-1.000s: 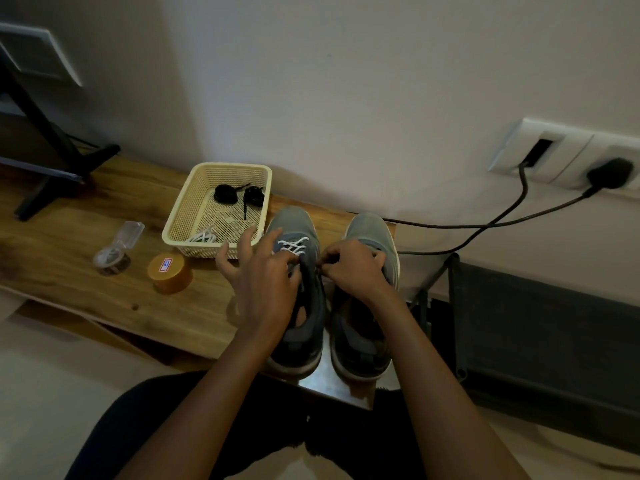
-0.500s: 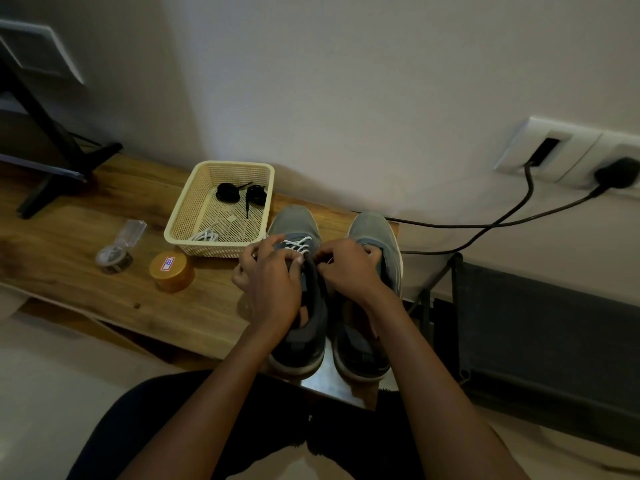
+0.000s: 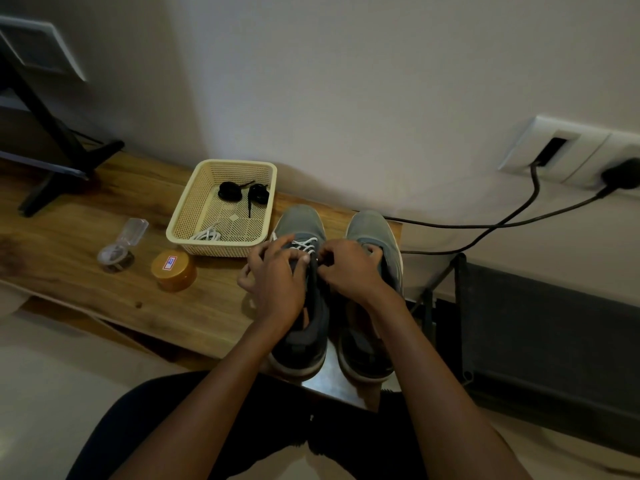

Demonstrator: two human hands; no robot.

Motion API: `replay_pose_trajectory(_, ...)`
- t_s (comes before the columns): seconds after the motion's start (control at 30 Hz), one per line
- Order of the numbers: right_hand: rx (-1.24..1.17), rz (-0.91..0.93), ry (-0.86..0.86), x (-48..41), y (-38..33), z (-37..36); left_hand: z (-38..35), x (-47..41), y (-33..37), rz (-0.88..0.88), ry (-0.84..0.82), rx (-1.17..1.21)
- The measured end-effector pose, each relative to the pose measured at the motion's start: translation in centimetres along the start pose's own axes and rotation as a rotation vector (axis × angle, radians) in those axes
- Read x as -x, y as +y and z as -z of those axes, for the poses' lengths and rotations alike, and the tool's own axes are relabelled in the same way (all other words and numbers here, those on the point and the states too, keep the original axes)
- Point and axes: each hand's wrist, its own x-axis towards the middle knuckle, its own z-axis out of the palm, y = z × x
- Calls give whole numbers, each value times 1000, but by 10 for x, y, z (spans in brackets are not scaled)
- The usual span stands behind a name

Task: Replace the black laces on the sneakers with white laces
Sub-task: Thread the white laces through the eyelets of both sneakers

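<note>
Threaded so far: a white lace (image 3: 303, 244) crosses the lower eyelets of the left grey fabric sneaker (image 3: 300, 220). The left hand (image 3: 277, 284) and right hand (image 3: 349, 270) each pinch it mid-shoe. The upper eyelets are likely still to do. The right grey fabric sneaker (image 3: 369, 226) shows no lace I can make out. The cream mesh basket (image 3: 183, 216) beside them holds two coiled black laces (image 3: 229, 191) and one white lace bundle (image 3: 207, 234).
</note>
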Motion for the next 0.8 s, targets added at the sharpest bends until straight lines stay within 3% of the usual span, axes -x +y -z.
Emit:
replay_pose_trajectory(0.3,-21,-19,3,-1,5,4,0,-12,-5,-2,-42,42)
replay_pose_trajectory(0.43,-177,11,-29,-3,10,9,24,-31,-2,60,-39,275)
replay_pose_trajectory(0.57,-127,-6,-3,-6,11,18,41,-40,6,181,-22,487)
replay_pose_trajectory(0.7,-162,28,-17,-8,5,16,30,-38,8,159,-304,148)
replay_pose_trajectory(0.8,-84,20,-16,-11,1,11,28,-39,6,97,-352,68)
